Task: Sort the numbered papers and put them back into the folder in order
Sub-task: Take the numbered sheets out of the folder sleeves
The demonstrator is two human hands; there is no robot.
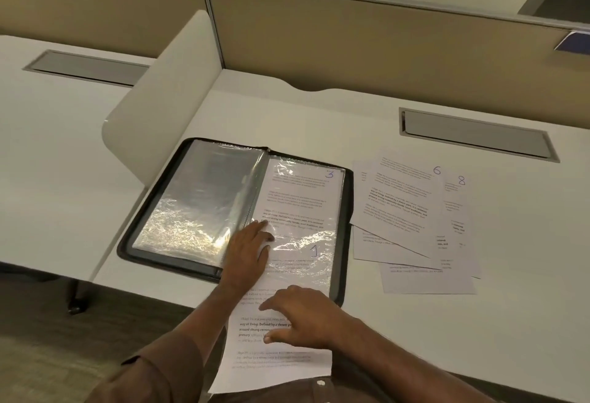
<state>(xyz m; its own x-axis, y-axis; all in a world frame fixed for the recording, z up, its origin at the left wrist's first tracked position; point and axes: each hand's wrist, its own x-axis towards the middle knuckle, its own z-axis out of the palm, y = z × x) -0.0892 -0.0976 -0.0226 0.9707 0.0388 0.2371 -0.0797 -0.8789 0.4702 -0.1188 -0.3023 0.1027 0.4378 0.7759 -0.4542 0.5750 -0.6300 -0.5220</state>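
the wide white table (479, 323) carries everything, with a beige partition wall (383, 38) behind it and a grey metal cable hatch (475, 134) set into the far right of the top. on it, towards the left, the black zip-edged folder of clear plastic sleeves (153, 227) lies open; its left page is an empty, shiny sleeve and its right sleeve already shows a printed sheet marked 3 (329, 174). just right of the folder, a loose overlapping pile of white printed papers (415, 227) waits, the sheet marked 6 (436, 170) on top and the sheet marked 8 (461, 180) peeking out beside it.

the white printed sheet marked 1 (277, 338) is half inside that right sleeve, over sheet 3, with its lower half hanging off the table edge towards me. my left hand (247, 249) lies flat with straight fingers near the spine, pinning the sleeve. my right hand (303, 316) rests on the sheet's lower part, fingers loosely spread, pressing rather than gripping.

i judge this to be the feeding-in step for sheet 1. next i need to push the paper steadily upward while holding the plastic mouth open, keeping the edges square so it does not buckle.
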